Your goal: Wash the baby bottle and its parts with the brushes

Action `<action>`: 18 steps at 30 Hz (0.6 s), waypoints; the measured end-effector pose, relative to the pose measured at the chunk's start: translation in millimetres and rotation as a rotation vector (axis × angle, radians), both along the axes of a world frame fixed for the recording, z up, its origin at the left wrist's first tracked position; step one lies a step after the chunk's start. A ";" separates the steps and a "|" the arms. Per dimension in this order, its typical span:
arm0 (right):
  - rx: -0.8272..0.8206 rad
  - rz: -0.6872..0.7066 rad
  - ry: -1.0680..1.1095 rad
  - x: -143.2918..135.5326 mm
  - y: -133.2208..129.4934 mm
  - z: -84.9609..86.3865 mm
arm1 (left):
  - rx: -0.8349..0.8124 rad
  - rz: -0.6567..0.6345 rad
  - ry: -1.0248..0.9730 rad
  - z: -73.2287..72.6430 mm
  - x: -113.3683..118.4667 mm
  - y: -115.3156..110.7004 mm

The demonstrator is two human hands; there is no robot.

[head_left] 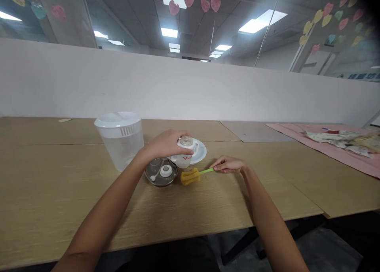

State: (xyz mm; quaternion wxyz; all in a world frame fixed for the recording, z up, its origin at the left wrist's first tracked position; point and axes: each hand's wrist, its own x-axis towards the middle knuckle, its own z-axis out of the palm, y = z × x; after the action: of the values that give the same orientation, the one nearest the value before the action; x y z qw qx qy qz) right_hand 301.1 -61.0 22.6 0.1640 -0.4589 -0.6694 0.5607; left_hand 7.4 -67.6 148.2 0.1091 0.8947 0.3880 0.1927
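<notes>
My left hand (166, 144) is closed around a clear baby bottle (183, 159) with a white two-handled collar and red lettering. The bottle is tilted slightly above the table. In my right hand (228, 164), the fingers pinch the green handle of a bottle brush (190, 177), whose yellow sponge head is just below and in front of the bottle. Beside my left wrist, a round metal tray (162, 182) bears a white ring-shaped cap (166, 170) and a thin tube with a white end (152, 178). Behind the bottle lies a white plate (202, 152), partly hidden.
A tall translucent bucket (118, 141) with a white rim stands left of the tray. Far right, a pink cloth (332, 155) carries assorted cloths and packets. The wooden table (166, 212) ends at a low white wall (178, 90) with glass above.
</notes>
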 end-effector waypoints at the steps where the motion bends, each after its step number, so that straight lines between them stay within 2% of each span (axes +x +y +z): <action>1: -0.009 0.019 0.008 -8.0 1.5 -1.3 | -0.004 0.000 0.003 0.2 0.4 -0.3; 4: -0.027 0.052 0.011 -26.8 5.6 -5.1 | -0.011 0.005 0.012 1.1 0.9 -1.3; 6: -0.061 0.082 -0.028 -28.5 7.2 -6.5 | -0.011 0.002 0.017 1.4 0.4 -1.7; 9: -0.078 0.072 -0.096 -11.4 5.4 -4.7 | -0.003 -0.005 0.026 1.3 -0.7 -2.0; 14: 0.015 -0.119 -0.040 34.8 -8.2 3.2 | -0.017 0.006 0.047 0.6 -1.7 -1.5; 16: 0.036 -0.175 0.003 41.7 -11.6 4.2 | -0.020 0.008 0.049 0.7 -2.0 -1.4; 18: 0.042 -0.171 0.007 36.7 -11.1 3.6 | -0.015 0.011 0.047 0.9 -2.4 -1.2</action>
State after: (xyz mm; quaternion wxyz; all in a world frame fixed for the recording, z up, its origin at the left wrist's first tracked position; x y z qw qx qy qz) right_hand 337.8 -72.0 26.2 0.2231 -0.5087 -0.6388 0.5324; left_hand 5.0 -68.8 149.1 0.1055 0.8960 0.3968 0.1692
